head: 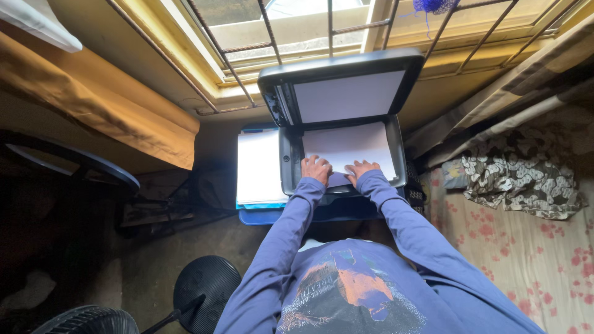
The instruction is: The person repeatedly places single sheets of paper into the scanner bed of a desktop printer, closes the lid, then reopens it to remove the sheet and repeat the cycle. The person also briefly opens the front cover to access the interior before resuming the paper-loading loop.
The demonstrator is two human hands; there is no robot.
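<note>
A grey flatbed scanner point(288, 162) stands below the window with its lid point(346, 93) raised. A white sheet of paper point(349, 148) lies on its glass. My left hand point(316, 169) rests flat on the sheet's near left edge, fingers spread. My right hand point(361, 168) lies flat on the near middle of the same sheet. Both arms wear blue long sleeves. Neither hand grips anything.
A stack of white paper point(258, 167) lies left of the scanner on a blue surface point(266, 216). A barred window point(297, 31) is behind. A bed with patterned cloth point(526, 179) is at right. Black fans point(207, 284) stand on the floor at lower left.
</note>
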